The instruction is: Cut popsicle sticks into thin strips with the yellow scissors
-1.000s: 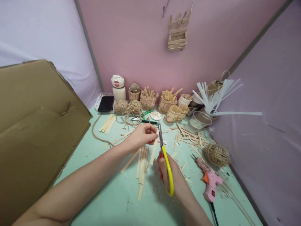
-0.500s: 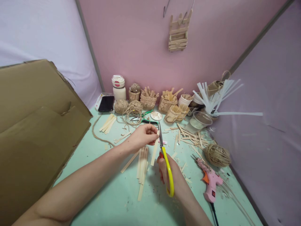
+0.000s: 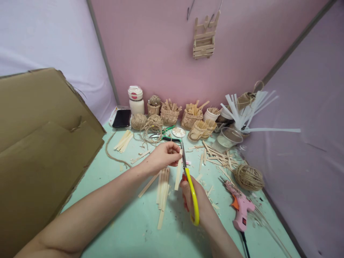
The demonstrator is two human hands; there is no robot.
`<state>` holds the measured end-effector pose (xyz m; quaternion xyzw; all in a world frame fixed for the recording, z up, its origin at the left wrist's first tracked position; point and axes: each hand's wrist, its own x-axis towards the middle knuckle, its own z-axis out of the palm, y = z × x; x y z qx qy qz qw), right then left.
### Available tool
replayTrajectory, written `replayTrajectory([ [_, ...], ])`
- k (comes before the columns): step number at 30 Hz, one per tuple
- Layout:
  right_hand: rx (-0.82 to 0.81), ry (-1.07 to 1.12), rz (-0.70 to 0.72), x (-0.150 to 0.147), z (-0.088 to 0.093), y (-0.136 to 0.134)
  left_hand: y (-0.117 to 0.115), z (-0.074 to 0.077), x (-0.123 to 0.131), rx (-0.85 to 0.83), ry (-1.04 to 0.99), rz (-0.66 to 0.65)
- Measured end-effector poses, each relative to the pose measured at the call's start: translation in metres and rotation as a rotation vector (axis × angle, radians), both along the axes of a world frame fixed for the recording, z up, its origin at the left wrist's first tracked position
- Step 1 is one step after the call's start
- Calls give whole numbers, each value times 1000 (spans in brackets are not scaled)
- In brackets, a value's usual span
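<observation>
Pink wall (image 3: 153,50) closes the back, pale sheets (image 3: 303,143) hang at the sides, and between them spreads the green worktop (image 3: 129,229). Brown cardboard (image 3: 40,165) stands over its left side, and pots and baskets (image 3: 192,122) line the far edge. On the right lies a glue gun (image 3: 243,209), nozzle pointing away from the body. Two hands come close together over the middle: the left hand (image 3: 165,154) farther out, the right hand (image 3: 187,191) nearer the body and a little to the right. The right grip is closed round the handles of the scissors (image 3: 189,179), whose blades (image 3: 184,157) point away. Loose strips (image 3: 162,190) lie below the left wrist, mostly lengthwise to the body. Smallest is one pale strip (image 3: 178,175), pinched by its far end between the left thumb and fingers. It runs back toward the body just left of the scissors, its long axis almost alongside the blades rather than across them, its lower end near the right hand. Whether a blade touches it, I cannot tell.
</observation>
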<state>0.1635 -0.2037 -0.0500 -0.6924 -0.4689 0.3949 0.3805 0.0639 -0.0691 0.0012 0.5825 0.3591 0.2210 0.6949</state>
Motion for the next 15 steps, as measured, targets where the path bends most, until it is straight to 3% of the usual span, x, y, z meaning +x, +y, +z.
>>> replayTrajectory([
  [15,4,-104,-32,-1,8,1,0,1,1,0,0,18],
])
